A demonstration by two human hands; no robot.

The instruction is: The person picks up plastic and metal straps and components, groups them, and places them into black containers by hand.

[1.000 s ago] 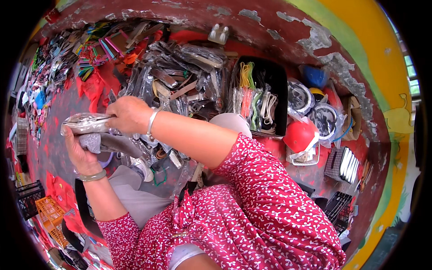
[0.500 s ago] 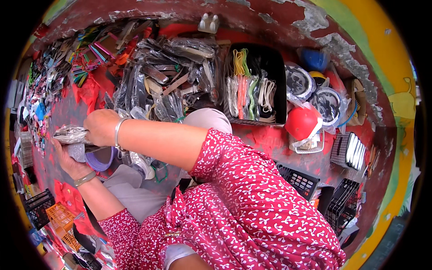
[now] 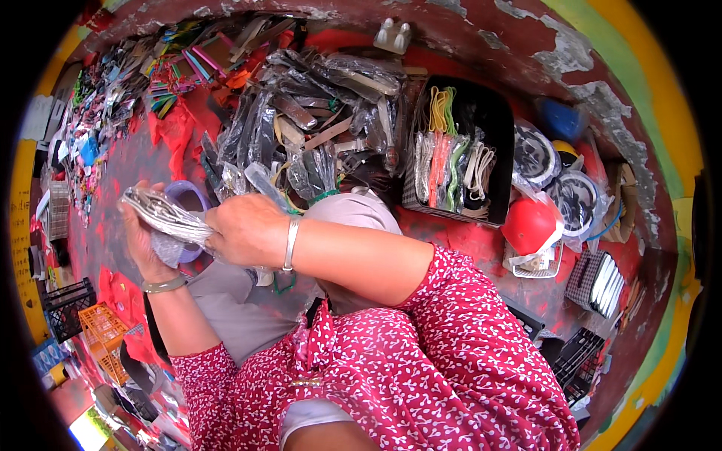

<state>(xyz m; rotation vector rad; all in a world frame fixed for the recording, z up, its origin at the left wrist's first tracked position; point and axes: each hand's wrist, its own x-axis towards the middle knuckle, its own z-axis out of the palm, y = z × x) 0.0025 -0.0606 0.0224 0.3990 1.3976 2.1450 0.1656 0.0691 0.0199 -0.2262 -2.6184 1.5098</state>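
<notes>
A bundle of pale, silvery shoelaces [image 3: 167,214] in clear plastic lies between my two hands, tilted down toward the right. My left hand [image 3: 143,242] supports its far-left end from beneath, the fingers partly hidden behind it. At the bundle's right end, the fingers of my right hand [image 3: 252,231] are closed on it. Some crumpled clear plastic [image 3: 167,249] hangs under the bundle beside my left palm. Just behind the bundle is a lilac ring-shaped thing [image 3: 188,195], partly covered.
Plastic-wrapped belts [image 3: 316,113] are heaped ahead. To their right, a black basket [image 3: 455,213] holds coloured lace bundles. A red cap [image 3: 531,225] sits above a white basket [image 3: 543,269]. Many small goods [image 3: 90,143] cover the far left; an orange crate [image 3: 104,338] stands nearer.
Both hands and the bundle have shifted right in the view, and the bundle now shows more of its length. The whole scene has also slid rightward.
</notes>
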